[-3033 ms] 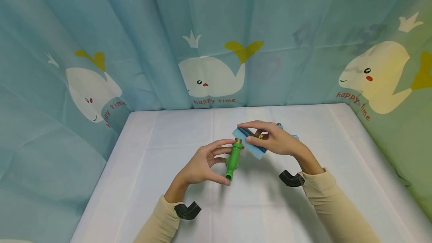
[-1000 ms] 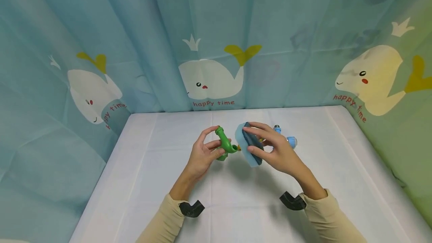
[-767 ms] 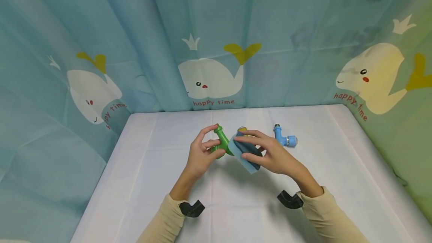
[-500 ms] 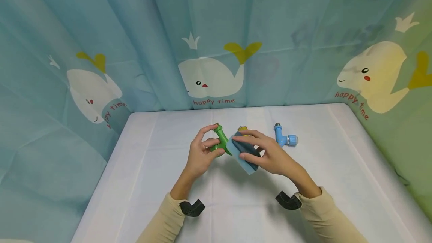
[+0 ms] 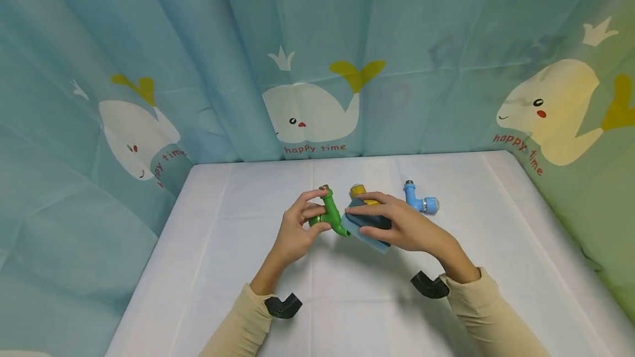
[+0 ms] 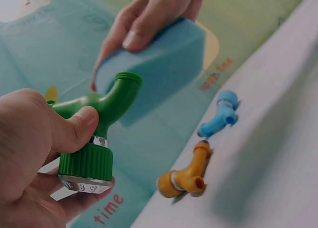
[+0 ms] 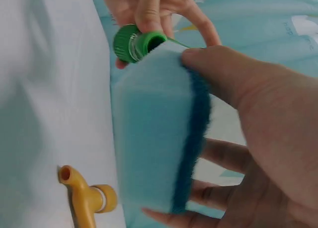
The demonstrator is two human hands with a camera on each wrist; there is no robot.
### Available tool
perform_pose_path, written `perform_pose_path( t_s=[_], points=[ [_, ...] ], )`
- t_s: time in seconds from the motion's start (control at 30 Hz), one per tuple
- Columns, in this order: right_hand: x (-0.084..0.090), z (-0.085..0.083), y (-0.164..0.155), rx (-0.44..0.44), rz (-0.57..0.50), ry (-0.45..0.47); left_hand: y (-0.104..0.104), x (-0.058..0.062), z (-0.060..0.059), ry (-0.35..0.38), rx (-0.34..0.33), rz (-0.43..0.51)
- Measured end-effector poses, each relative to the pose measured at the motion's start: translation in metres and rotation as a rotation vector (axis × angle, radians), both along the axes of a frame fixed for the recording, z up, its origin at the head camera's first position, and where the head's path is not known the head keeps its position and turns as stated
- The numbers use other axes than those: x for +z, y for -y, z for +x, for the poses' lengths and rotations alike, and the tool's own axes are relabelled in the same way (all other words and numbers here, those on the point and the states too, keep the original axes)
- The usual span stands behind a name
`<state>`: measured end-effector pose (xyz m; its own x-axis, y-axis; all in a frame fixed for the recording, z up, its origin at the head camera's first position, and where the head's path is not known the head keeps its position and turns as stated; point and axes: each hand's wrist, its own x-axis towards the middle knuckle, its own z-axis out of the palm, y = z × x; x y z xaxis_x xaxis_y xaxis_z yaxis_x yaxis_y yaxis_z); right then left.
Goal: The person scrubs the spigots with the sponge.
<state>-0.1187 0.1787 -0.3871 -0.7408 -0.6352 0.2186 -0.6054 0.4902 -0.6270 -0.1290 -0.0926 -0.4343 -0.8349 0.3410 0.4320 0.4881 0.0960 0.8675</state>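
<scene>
Gripping the green plastic elbow pipe fitting (image 5: 329, 217) above mid-table, the left hand (image 5: 295, 234) curls shut round it while the right hand (image 5: 407, 228) pinches a blue rectangular sponge (image 5: 366, 228) against its end; the curtain (image 5: 317, 59) reads "happy time".

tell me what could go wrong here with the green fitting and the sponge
The left hand holds the green fitting only by its fingers; the sponge, pushed by the right hand, could twist it loose. If dropped, it could knock the yellow fitting or blue fitting on the table.

Beige sleeves, black wrist mounts
</scene>
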Motion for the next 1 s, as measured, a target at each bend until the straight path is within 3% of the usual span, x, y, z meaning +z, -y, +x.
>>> perform_pose_path(
  t_s=[0.2, 0.5, 0.6, 0.7, 0.83, 1.0],
  points=[
    [-0.001, 0.0, 0.001, 0.03, 0.048, -0.001, -0.002, 0.001, 0.0, -0.022, -0.001, 0.011],
    [-0.009, 0.004, 0.0, -0.054, -0.006, -0.027, -0.001, 0.0, 0.0, 0.011, 0.035, 0.034],
    [-0.013, 0.004, -0.004, -0.122, 0.017, -0.062, -0.001, 0.002, 0.001, 0.062, 0.042, 0.054],
    [-0.017, 0.004, -0.007, -0.179, -0.043, -0.077, -0.002, 0.004, 0.001, 0.168, 0.05, 0.109],
    [-0.02, 0.003, -0.007, -0.193, -0.153, -0.099, -0.004, 0.006, 0.0, 0.323, 0.077, 0.186],
    [-0.021, 0.005, -0.007, -0.227, -0.184, -0.107, -0.005, 0.005, 0.0, 0.443, 0.129, 0.226]
  ],
)
